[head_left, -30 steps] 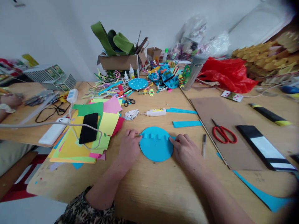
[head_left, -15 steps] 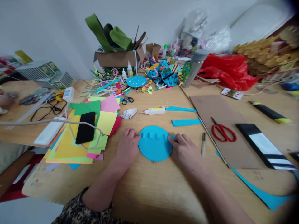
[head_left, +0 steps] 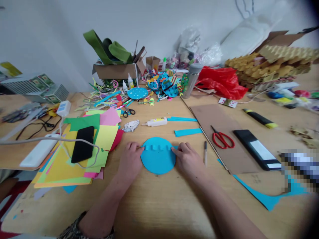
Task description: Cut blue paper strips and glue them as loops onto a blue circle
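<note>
A blue paper circle (head_left: 158,163) lies flat on the table in front of me. Across its upper part runs a blue paper strip (head_left: 159,147) with several raised bumps. My left hand (head_left: 131,157) pinches the strip's left end at the circle's edge. On the other side my right hand (head_left: 188,159) is closed on the right end, thumb and forefinger pressed together over the circle's rim. Beyond the circle are a glue bottle (head_left: 156,122), a fish-shaped paper cutout (head_left: 131,125) and a separate blue strip (head_left: 188,132). A pen (head_left: 205,153) lies right of my right hand.
Stacked coloured paper (head_left: 59,169) with a black phone (head_left: 83,144) is on the left. Red-handled scissors (head_left: 223,139) rest on brown cardboard (head_left: 206,116) at the right, near a black-and-white box (head_left: 256,149). A metal bottle (head_left: 191,81) stands behind, beside a red plastic bag (head_left: 221,81).
The view has turned right, so everything sits further left in the picture. Both hands keep their hold at the strip's ends, and the circle stays in place between them.
</note>
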Tool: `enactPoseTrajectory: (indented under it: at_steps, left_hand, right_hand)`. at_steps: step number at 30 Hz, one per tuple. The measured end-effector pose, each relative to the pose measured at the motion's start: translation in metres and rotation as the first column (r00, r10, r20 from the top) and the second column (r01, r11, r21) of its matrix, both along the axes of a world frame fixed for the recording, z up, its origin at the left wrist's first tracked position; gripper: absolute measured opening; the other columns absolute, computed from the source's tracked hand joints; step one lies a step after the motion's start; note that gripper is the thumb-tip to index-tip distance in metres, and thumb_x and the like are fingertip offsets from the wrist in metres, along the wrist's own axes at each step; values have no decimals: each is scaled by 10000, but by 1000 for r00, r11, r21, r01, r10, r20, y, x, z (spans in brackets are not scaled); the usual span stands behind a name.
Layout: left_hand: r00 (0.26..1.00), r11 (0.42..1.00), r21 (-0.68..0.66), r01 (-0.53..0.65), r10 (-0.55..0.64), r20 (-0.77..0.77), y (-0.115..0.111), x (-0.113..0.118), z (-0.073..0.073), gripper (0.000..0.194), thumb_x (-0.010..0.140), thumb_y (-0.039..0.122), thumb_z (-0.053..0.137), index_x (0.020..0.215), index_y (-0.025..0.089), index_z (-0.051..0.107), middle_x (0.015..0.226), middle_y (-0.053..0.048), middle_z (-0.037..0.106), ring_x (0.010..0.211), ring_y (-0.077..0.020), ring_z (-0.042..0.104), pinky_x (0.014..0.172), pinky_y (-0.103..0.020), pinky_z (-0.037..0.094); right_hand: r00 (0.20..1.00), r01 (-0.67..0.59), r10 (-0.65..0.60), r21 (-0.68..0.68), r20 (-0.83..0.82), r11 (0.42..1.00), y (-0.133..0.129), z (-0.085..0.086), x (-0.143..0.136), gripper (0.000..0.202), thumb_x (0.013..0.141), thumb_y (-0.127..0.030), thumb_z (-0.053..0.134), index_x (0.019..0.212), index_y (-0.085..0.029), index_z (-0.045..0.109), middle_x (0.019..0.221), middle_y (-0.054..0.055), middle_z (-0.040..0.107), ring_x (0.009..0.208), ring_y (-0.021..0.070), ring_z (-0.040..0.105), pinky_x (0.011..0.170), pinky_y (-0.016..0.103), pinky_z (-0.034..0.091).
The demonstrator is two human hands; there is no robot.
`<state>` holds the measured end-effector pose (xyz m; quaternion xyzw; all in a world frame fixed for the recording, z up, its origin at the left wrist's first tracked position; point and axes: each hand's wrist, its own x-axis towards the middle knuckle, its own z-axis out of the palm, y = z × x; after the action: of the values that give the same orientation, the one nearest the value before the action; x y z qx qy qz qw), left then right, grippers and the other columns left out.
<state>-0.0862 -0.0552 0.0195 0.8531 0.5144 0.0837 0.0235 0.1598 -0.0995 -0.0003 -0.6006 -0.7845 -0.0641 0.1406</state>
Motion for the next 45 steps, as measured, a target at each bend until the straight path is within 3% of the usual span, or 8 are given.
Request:
enactPoseTrajectory:
  at_steps: [12,18,21,26,32,35,41,45]
  left_hand:
    - [998,999,-48,-14,17,54,6,-5,-3,428,847,11,447,1091,234,720,1076,-91,620,1066,-246,507,956,-368,443]
    - [992,996,-76,-42,51,113,9,-5,-4,422,838,5,452,1090,213,719,1084,-95,617,1073,-224,528,963,-338,450]
    - [987,995,-71,-63,73,145,10,-5,-2,439,823,-10,447,1106,203,705,1114,-96,608,1096,-214,531,989,-334,439]
    - [971,989,-37,-140,144,188,10,-4,3,452,792,-19,453,1109,209,682,1138,-85,599,1121,-219,523,1008,-357,432]
    - [968,985,17,-172,166,187,9,-4,5,477,779,-7,455,1174,192,635,1153,-86,585,1136,-218,517,1026,-351,420]
    - [968,985,31,-170,161,194,10,-6,3,485,779,2,450,1195,191,615,1156,-85,593,1138,-222,516,1024,-364,422]
    - [967,987,45,-152,139,212,9,-5,2,496,781,11,446,1241,147,575,1170,-116,595,1152,-240,515,1030,-394,416]
    - [966,987,55,-150,135,220,9,-5,2,494,781,15,448,1239,148,576,1175,-114,597,1156,-237,512,1030,-379,415]
  right_hand:
    - [1000,26,-27,-136,-7,990,0,5,-4,288,878,-96,471,1013,-168,716,865,108,588,839,238,482,718,329,377]
    - [967,12,-40,-112,-251,994,0,10,3,328,872,-85,456,1051,-163,720,876,104,623,871,225,531,775,309,436]
    - [940,94,-107,-57,-324,994,6,14,17,349,889,-109,440,1132,-143,690,890,105,649,895,227,552,786,312,452]
    - [983,139,-151,-108,-106,984,37,30,39,327,943,-194,417,998,-167,738,894,117,684,895,237,574,805,331,434]
    - [961,223,-172,-240,216,945,75,42,28,365,959,-320,423,1013,-110,716,980,165,685,952,259,605,807,329,414]
    - [946,263,-197,-257,256,930,80,37,18,362,941,-313,442,957,-81,719,976,204,677,920,280,626,754,339,422]
    - [933,318,-252,-259,258,912,81,34,11,284,847,-75,438,920,-70,713,957,206,683,868,260,657,670,307,412]
    - [912,388,-332,-242,242,890,83,40,12,298,872,-111,401,927,-79,692,936,195,691,802,256,670,599,301,390]
